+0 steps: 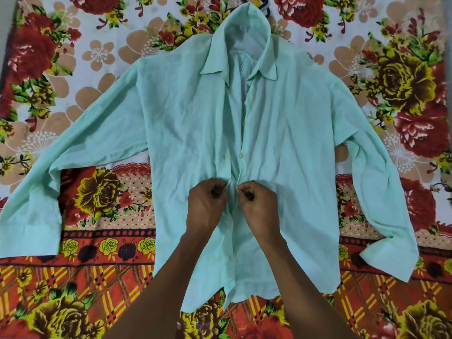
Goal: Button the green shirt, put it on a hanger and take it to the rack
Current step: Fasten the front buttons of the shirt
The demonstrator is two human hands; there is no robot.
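The pale green shirt point(186, 123) lies flat, front up, on a flowered bedsheet, collar at the far end and both sleeves spread out. Its front is open along the middle; a white button point(241, 155) shows on the placket just above my hands. My left hand point(208, 204) pinches the left front edge of the shirt at mid-height. My right hand point(260, 204) pinches the right front edge close beside it, fingers curled. Part of a dark hanger point(265, 7) peeks out behind the collar.
The red, yellow and cream flowered bedsheet point(102, 196) covers the whole surface around the shirt. The right sleeve cuff point(391, 255) lies folded near the lower right. No rack is in view.
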